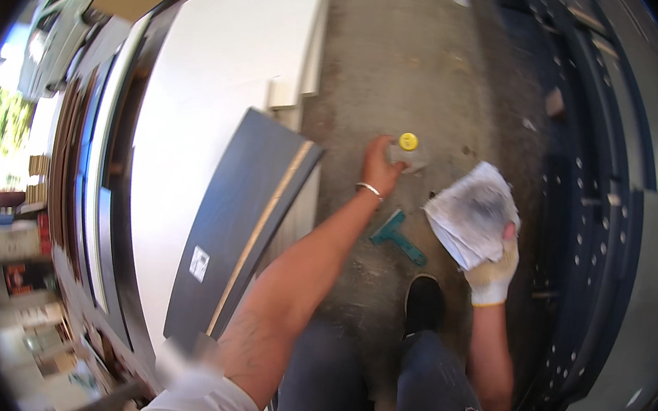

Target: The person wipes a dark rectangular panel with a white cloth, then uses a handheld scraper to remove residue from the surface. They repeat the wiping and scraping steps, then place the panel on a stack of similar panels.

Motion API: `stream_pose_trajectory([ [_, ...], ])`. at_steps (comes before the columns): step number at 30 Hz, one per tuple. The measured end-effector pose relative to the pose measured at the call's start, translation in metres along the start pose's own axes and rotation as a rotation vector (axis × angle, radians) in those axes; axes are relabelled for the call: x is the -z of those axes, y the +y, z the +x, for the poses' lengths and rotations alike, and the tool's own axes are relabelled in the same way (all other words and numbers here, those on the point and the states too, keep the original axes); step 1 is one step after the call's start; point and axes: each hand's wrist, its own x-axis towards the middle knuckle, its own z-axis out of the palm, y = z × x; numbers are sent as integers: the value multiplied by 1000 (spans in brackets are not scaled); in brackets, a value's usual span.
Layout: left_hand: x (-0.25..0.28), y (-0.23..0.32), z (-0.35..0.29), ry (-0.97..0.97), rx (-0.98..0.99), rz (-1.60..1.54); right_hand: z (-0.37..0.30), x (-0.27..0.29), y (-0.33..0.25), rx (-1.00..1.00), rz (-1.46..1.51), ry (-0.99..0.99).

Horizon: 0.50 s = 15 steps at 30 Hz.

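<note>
"Concrete floor (359, 58); where's the yellow-capped container (408, 141)?"

"On it, left hand (381, 168) fingers curved alongside; I can't tell whether they grip."

"Right hand (493, 274)?"

"Gloved, thumb pressing a smudged white cloth (475, 212), other fingers hidden. Teal scraper (401, 242) lies near the shoe (424, 303)."

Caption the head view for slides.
Left hand by yellow-capped container, gloved right hand holding smudged white cloth, teal scraper on floor.

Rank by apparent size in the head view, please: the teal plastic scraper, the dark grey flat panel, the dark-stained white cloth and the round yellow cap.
1. Dark grey flat panel
2. Dark-stained white cloth
3. Teal plastic scraper
4. Round yellow cap

All four differ clearly in apparent size.
</note>
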Motion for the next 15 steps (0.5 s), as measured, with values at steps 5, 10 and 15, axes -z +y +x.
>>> stream_pose_trajectory([
  [5, 35, 44, -58, -83, 482, 103, -3, -12, 8, 33, -46, 66],
  [10, 178, 131, -235, -157, 136, 73, -10, -52, 19, -21, -78, -95],
  [15, 354, 107, -315, 261, 5, 598, 16, -129, 59, 285, -627, -167],
])
